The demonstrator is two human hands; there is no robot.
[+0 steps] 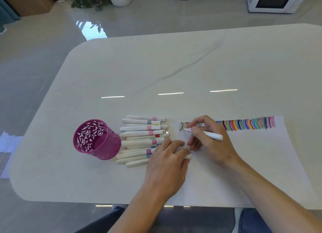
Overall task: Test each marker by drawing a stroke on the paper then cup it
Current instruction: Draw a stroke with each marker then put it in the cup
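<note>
White marble table [174, 67], glossy grey floor [34, 67], right hand [209, 142] gripping marker [209, 134] on paper [261, 154], left hand [167, 159] clutching cap [188, 156]

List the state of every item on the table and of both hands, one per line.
Pink mesh cup: upright, looks empty.
Marker pile: lying flat beside the cup, capped.
Marker in use: uncapped, tip on the paper.
Paper: flat, row of coloured strokes along its far edge.
Right hand: gripping the marker, drawing.
Left hand: resting at the paper's edge, holding a white cap.
</note>
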